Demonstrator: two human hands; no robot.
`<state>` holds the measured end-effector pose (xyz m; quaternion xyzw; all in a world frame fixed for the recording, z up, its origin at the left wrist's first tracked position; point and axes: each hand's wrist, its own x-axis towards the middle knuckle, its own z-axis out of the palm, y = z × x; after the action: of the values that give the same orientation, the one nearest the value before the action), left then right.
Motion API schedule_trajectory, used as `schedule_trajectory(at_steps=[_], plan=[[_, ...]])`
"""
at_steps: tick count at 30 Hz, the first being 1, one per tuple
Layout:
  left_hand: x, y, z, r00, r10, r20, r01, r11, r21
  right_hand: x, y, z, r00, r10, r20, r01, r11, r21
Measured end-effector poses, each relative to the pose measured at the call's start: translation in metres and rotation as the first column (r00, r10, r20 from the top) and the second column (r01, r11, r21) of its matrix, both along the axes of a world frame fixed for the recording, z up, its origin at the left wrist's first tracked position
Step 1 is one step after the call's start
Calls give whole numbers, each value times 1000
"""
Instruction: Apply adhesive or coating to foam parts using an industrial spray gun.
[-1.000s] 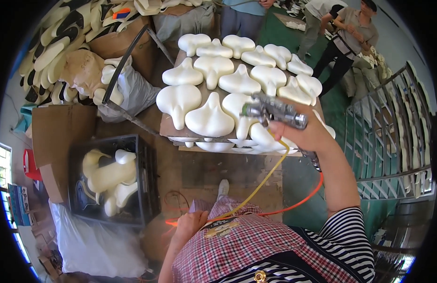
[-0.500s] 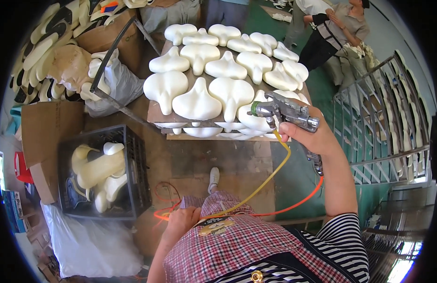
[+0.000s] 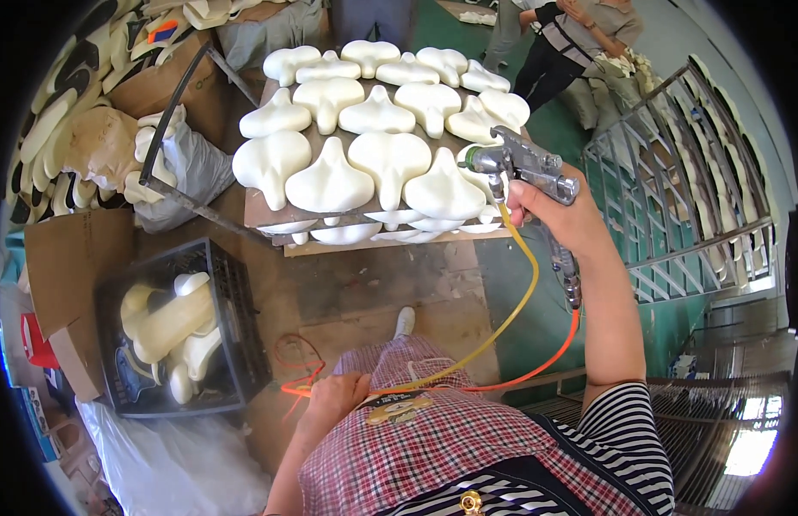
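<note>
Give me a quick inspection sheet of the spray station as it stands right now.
Surface: wooden board on a metal rack, fully loaded.
Job's things: cream moulded pieces in rows on the board; metal spray gun aimed at the near right pieces.
Clutter: black crate holding more cream pieces; cardboard; plastic sacks.
Hands: right hand grips the spray gun; left hand rests low by the lap, on the hoses.
Cables: yellow hose and orange hose run from the gun to the lap.
Surroundings: green floor, metal racks at right, people beyond.
</note>
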<state>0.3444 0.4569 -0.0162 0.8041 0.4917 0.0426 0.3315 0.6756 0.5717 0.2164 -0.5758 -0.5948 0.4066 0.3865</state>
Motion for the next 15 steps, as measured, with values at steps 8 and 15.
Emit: schedule_trajectory(at_steps=[8,15], plan=[[23,4,-3,999,-34,-5,34,999,4,6,-5,-1,996,88,31,-88,996,10],[65,17,8,997,77,-26,-78,995,-65,39,6,3,988,147,44,-145,989,-31]])
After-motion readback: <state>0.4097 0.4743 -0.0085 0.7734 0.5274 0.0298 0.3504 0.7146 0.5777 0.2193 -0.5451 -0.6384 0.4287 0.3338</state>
